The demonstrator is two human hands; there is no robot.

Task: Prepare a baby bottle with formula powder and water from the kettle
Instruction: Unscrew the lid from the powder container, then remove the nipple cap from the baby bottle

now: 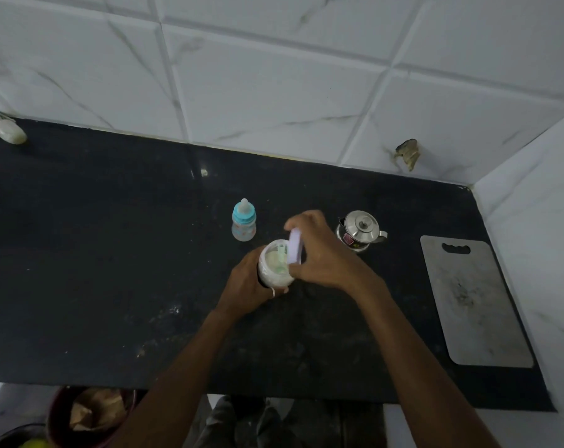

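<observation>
A clear formula jar [275,268] with white powder and a pale green scoop inside stands on the black counter [112,253]. My left hand [248,286] wraps around the jar's left side. My right hand [319,250] holds the jar's white lid [296,246] on edge, tilted up just above the jar's right rim. A small baby bottle [243,224] with a blue collar and its teat on stands upright behind the jar to the left. A steel kettle [361,230] with its lid on stands to the right, behind my right hand.
A grey cutting board [474,302] lies flat at the counter's right end by the tiled side wall. A white lump like soap [9,131] sits at the far left back corner. A red bin [90,415] with paper stands below the counter's front edge.
</observation>
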